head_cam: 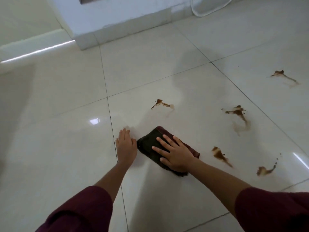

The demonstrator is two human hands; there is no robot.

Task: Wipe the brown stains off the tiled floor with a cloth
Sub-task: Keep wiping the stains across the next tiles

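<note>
A glossy pale tiled floor [167, 84] with thin dark grout lines fills the view, meeting a white wall base [120, 29] at the top; a white cable [200, 13] loops on the tiles at the upper right.

A dark folded cloth [150, 141], with a reddish edge along its far side, lies flat on the floor near the middle. The right hand [175, 153] lies on top of it, palm down, fingers straight and spread wide, pressing it to the tile rather than gripping it. The left hand [126, 145] rests flat on the bare tile just beside the cloth's left edge, fingers straight and close together, holding nothing; whether its thumb touches the cloth cannot be told. Both arms end in dark maroon sleeves [80, 211].

Brown stains sit to the right of and beyond the cloth, all apart from it: one [161, 103] beyond the cloth, a larger smeared one [238, 114] further right, one [219, 155] near the right wrist, one [265, 170] beyond that, and a far one [282, 75] at the upper right.
</note>
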